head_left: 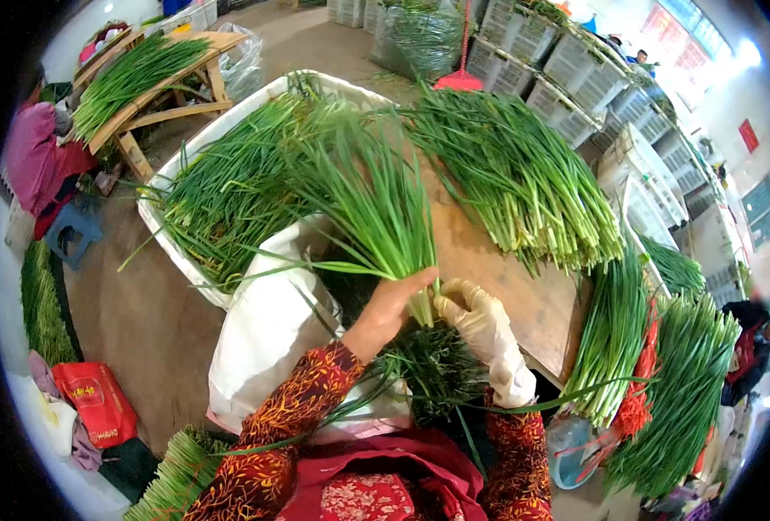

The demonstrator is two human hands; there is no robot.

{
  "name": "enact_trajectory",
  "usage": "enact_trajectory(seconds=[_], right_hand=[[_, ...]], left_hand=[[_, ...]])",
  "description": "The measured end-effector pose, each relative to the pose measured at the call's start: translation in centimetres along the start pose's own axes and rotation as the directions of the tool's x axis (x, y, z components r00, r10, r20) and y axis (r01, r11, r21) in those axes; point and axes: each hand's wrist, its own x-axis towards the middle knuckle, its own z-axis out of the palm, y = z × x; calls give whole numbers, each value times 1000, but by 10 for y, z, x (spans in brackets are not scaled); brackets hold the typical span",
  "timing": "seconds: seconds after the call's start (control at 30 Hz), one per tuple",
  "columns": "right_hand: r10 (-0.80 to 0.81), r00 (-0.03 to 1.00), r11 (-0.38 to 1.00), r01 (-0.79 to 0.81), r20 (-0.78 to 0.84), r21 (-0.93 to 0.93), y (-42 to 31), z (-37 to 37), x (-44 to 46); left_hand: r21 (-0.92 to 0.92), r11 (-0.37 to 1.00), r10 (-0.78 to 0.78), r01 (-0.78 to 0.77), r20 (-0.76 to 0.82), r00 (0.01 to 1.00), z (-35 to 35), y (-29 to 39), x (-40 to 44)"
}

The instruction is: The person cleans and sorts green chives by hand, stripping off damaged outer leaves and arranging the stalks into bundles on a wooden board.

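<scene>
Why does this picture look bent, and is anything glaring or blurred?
Head view: lines curve and black fills the corners, probably a wide lens; head view: a light glares at upper right; head view: the upper leaves of the green bunch smear, likely from motion, while the left hand holding it looks fairly sharp.

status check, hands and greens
Left hand gripping green bunch. Gloved right hand by its stem ends. Possible snag: long leaf across right wrist.

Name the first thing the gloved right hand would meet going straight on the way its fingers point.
Most likely the pale lower stalks of the green bunch held in the left hand: the right hand points at them from close by, though one view leaves contact unclear.
</scene>
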Motion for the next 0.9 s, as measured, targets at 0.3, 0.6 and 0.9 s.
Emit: enact_trajectory(seconds=[0.3, 0.6, 0.9], right_hand=[[16, 982, 912, 62, -186, 405, 12, 19, 6], [102, 974, 911, -10, -203, 411, 16, 31, 5], [-117, 958, 831, -50, 261, 555, 18, 20, -22]], left_hand=[[-76, 995, -73, 69, -47, 996, 17, -1, -17], [-66, 997, -44, 38, -98, 994, 13, -6, -17], [-38, 988, 143, -148, -119, 983, 3, 29, -5]])
